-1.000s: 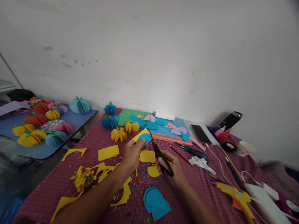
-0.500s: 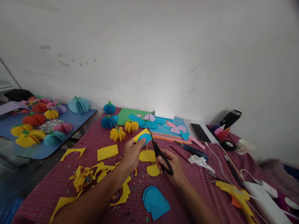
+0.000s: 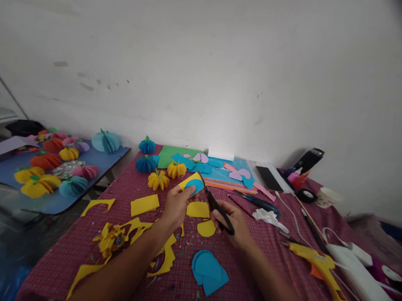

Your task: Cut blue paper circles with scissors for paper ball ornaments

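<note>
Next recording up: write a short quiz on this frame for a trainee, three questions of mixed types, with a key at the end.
1. Multiple choice. What does the person's right hand hold?
a) a black flat phone
b) a pair of black scissors
c) a white paper cup

2. True or false. The yellow plastic glue gun lies to the right of the overlapping blue paper cut-outs on the red checked tablecloth.

3. Fill in the colour. The left hand holds a yellow paper piece together with a rounded paper shape that is ____.

Key: 1. b; 2. true; 3. blue.
</note>
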The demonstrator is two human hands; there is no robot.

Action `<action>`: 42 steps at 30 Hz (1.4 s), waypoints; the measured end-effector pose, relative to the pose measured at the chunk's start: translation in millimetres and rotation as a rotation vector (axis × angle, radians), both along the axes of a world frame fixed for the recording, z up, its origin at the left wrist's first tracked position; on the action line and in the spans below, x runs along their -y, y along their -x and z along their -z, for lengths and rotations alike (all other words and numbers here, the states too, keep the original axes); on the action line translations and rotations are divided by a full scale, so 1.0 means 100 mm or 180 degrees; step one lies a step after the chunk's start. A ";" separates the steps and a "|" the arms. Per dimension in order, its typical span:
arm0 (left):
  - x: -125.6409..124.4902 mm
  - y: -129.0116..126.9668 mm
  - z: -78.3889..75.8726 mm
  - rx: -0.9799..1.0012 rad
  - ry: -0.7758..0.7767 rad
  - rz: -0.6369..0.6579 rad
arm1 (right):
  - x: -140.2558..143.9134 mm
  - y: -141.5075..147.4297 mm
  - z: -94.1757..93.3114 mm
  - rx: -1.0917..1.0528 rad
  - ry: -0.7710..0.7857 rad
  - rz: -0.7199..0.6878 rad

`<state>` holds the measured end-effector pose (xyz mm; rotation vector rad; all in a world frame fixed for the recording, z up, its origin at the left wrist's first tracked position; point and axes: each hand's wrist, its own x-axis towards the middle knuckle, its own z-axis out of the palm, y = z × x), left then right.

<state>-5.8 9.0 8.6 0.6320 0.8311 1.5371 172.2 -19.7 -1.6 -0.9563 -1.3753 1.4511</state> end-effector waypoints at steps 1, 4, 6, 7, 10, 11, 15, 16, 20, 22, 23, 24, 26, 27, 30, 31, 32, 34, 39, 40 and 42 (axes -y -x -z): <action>0.00 0.00 0.00 0.0023 -0.0002 0.0019 | 0.00 -0.01 0.00 0.0010 -0.0008 -0.0025; -0.01 0.02 -0.01 0.0044 -0.0008 0.0037 | -0.01 -0.03 0.00 -0.0025 0.0033 -0.0084; -0.02 0.02 0.00 0.0007 -0.0047 0.0067 | -0.02 -0.04 0.00 -0.0083 0.0069 -0.0118; -0.02 0.02 0.01 -0.0015 -0.0066 0.0093 | -0.01 -0.04 -0.01 -0.0113 0.0075 -0.0129; -0.02 0.02 0.03 -0.0077 -0.0098 0.0169 | -0.01 -0.04 -0.01 -0.0176 0.0059 -0.0134; -0.02 0.02 0.04 -0.0090 -0.0100 0.0177 | -0.01 -0.04 -0.02 -0.0180 0.0058 -0.0128; -0.03 0.01 0.06 -0.0128 -0.0095 0.0227 | -0.01 -0.05 -0.03 -0.0155 0.0088 -0.0103; -0.03 0.02 0.06 -0.0138 -0.0092 0.0237 | -0.01 -0.06 -0.04 -0.0161 0.0104 -0.0099; -0.05 0.04 0.06 -0.0172 -0.0060 0.0260 | -0.01 -0.09 -0.07 -0.0179 0.0162 -0.0122; -0.06 0.05 0.06 -0.0186 -0.0075 0.0323 | -0.01 -0.11 -0.09 -0.0157 0.0188 -0.0154; -0.06 0.06 0.06 -0.0192 -0.0088 0.0359 | -0.01 -0.12 -0.10 -0.0148 0.0203 -0.0167; -0.07 0.07 0.06 -0.0198 -0.0101 0.0390 | -0.01 -0.13 -0.12 -0.0140 0.0211 -0.0173; -0.07 0.08 0.05 -0.0205 -0.0123 0.0442 | -0.01 -0.14 -0.14 -0.0116 0.0205 -0.0194; -0.08 0.09 0.05 -0.0212 -0.0131 0.0468 | -0.02 -0.14 -0.14 -0.0097 0.0193 -0.0203; -0.08 0.11 0.04 -0.0234 -0.0141 0.0521 | -0.02 -0.16 -0.16 -0.0064 0.0150 -0.0240; -0.07 0.11 0.03 -0.0238 -0.0139 0.0537 | -0.03 -0.16 -0.16 -0.0055 0.0137 -0.0252; -0.07 0.11 0.03 -0.0237 -0.0135 0.0548 | -0.03 -0.17 -0.16 -0.0046 0.0118 -0.0258; -0.07 0.12 0.01 -0.0235 -0.0126 0.0563 | -0.03 -0.18 -0.17 -0.0007 0.0080 -0.0278; -0.07 0.13 -0.01 -0.0255 -0.0060 0.0598 | -0.04 -0.21 -0.18 0.0098 0.0070 -0.0303; -0.08 0.13 0.00 -0.0254 -0.0055 0.0603 | -0.04 -0.22 -0.19 0.0105 0.0071 -0.0317; -0.08 0.14 0.00 -0.0261 -0.0071 0.0622 | -0.04 -0.23 -0.19 0.0124 0.0063 -0.0366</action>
